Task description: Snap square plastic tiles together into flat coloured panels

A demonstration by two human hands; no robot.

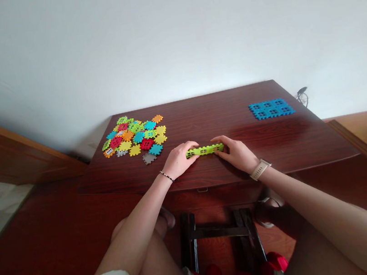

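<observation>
A strip of joined lime-green interlocking tiles (205, 150) with window-like cutouts is held up just over the near middle of the table. My left hand (180, 160) pinches its left end between thumb and fingers. At the opposite end, my right hand (236, 153) grips it the same way. The fingers cover both ends of the strip, and its toothed long edges show between the hands.
Loose toothed tiles (135, 150) in several colours lie heaped at the table's left. A joined blue tile panel (271, 109) rests flat at the right. The dark wooden table (200, 112) stands against a white wall, with a black cable (302, 94) beyond its right edge.
</observation>
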